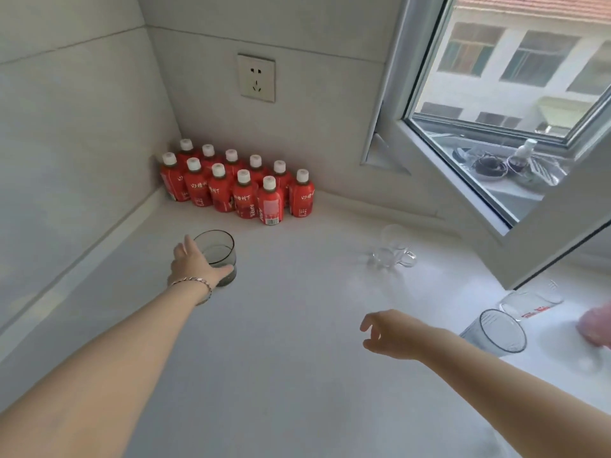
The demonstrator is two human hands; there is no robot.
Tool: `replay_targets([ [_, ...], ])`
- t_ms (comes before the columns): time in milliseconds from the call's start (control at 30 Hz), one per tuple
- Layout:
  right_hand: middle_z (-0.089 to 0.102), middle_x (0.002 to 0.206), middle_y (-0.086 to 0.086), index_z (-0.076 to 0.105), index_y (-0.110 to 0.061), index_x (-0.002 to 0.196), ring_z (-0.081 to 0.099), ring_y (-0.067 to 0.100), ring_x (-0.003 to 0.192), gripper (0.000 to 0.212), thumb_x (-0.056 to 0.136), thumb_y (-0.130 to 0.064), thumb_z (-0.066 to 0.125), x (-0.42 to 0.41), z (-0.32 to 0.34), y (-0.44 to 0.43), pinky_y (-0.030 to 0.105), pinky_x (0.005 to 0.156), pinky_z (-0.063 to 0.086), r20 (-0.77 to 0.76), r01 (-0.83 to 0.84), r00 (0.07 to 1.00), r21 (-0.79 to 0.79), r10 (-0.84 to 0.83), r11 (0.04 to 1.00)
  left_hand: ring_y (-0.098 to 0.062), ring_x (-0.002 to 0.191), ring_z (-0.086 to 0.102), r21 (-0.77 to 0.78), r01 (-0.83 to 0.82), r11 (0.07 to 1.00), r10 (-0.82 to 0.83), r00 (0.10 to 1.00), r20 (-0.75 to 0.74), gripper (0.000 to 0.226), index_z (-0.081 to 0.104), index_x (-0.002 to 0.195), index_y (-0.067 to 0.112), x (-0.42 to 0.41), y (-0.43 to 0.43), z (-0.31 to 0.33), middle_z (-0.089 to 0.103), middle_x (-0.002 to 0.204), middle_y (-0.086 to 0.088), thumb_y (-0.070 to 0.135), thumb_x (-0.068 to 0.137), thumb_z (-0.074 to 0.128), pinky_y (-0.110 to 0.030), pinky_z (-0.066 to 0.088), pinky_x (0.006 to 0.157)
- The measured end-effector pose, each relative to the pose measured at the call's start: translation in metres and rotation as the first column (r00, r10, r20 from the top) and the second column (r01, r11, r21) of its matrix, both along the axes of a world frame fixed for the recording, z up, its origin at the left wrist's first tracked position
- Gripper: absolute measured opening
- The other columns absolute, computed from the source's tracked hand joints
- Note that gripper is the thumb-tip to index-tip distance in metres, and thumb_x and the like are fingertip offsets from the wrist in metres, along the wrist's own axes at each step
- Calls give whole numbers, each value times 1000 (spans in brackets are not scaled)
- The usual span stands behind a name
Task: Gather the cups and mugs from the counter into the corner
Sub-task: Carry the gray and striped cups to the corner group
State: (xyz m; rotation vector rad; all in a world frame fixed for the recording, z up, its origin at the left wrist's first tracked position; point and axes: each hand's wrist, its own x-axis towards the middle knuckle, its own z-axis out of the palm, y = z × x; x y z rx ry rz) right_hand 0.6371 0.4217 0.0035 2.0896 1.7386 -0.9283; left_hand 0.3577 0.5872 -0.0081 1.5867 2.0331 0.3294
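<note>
White counter (297,342): left grip (195,264) wrapped round smoky glass (221,251); right grip (391,335) loose, empty, ribbed tumbler (502,330) beside forearm.

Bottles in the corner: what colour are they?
The bottles are red with white caps and white lettering; the head view, the only one, shows them clearly.

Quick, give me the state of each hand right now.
Left hand: grips the dark glass.
Right hand: open, holding nothing.
</note>
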Motion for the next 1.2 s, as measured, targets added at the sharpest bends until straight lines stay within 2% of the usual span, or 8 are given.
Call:
replay_targets([
  [133,59,123,-5,51,-25,127,55,15,114,36,92,-32,48,14,-23,13,25,86,41,-20,34,999,-35,-35,999,-36,138,31,5,-4,1000,4,999,33,109,0,148,12,8,28,-33,4,158,-11,37,73,75,-48,33,110],
  [267,59,119,-7,52,-27,125,55,12,106,34,92,-33,48,24,-38,20,25,87,42,-41,38,998,-40,-40,998,-38,121,49,128,-84,988,73,994,86,97,15,145,9,13,26,-47,18,151,-11,32,74,75,-48,43,97],
  [433,50,101,-11,53,-25,125,55,13,106,34,92,-32,49,32,-37,22,26,91,44,-61,21,998,6,-21,1000,-35,115,54,101,-51,994,41,995,91,93,27,139,8,27,1,-33,28,144,-10,26,65,81,-42,47,91],
  [533,53,118,-5,51,-24,127,54,15,115,35,93,-31,49,44,-26,29,27,92,43,-13,28,1000,115,-27,993,-29,116,54,71,62,996,-70,991,115,97,25,142,13,45,-32,-22,27,144,-5,25,64,81,-38,46,93],
  [733,35,147,10,37,-15,141,36,28,134,60,87,-29,60,101,-10,89,35,105,36,85,55,991,472,-108,880,-19,121,49,60,188,980,-196,963,183,102,23,145,17,88,-95,2,27,145,2,29,63,81,-22,39,93],
  [900,13,158,7,13,-23,149,19,30,143,94,77,-39,71,134,-31,141,40,112,27,105,139,978,332,-183,933,-14,121,50,49,148,988,-155,966,209,103,22,145,21,112,-121,10,26,144,9,31,62,82,-18,38,93],
  [1067,26,146,12,22,-22,147,36,37,129,89,74,-27,73,137,-53,141,37,107,34,-42,248,967,369,-250,896,-15,121,50,63,51,997,-63,974,219,102,26,144,21,115,-132,9,29,142,7,26,60,84,-19,37,90],
  [1200,34,136,11,24,-37,143,49,35,118,85,72,-47,69,129,-59,125,35,87,46,-15,259,963,318,-268,912,-17,122,49,41,-8,999,-1,978,207,101,26,143,20,112,-142,9,29,142,7,24,60,84,-20,36,89],
])
